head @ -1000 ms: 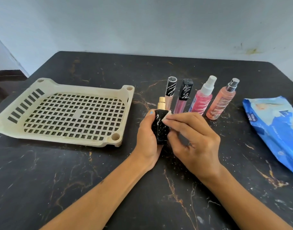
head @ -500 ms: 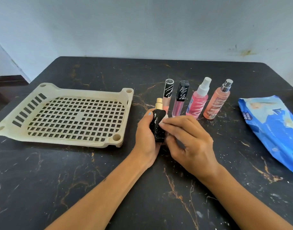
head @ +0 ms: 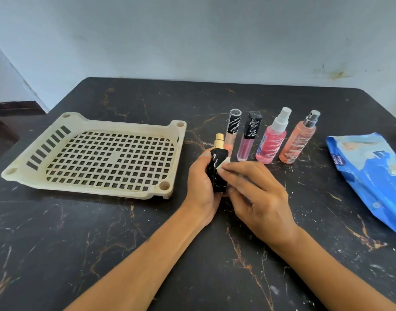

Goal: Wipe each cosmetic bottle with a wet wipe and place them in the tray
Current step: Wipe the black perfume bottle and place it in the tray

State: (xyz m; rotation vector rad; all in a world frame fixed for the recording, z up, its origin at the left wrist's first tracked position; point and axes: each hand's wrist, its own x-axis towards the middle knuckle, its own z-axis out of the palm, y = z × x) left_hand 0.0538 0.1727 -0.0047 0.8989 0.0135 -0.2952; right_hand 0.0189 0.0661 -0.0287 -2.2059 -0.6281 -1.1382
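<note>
1. The black perfume bottle point(head: 217, 170) with a gold nozzle stands upright near the middle of the tabletop point(head: 102, 243); the left hand point(head: 202, 185) grips it, fingers curled round its side.
2. The right hand point(head: 257, 194) pinches a white wet wipe point(head: 221, 164) against the bottle's shoulder.
3. Just behind stand two lip gloss tubes point(head: 232, 131), a pink spray bottle point(head: 272, 140) and a peach spray bottle point(head: 298, 142), all streaked white.
4. The cream perforated tray point(head: 174, 135) lies toward the left edge; a blue wipes pack point(head: 372, 176) lies at the right edge.

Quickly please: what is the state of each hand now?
Left hand: grips the black bottle.
Right hand: presses a wet wipe on it.
</note>
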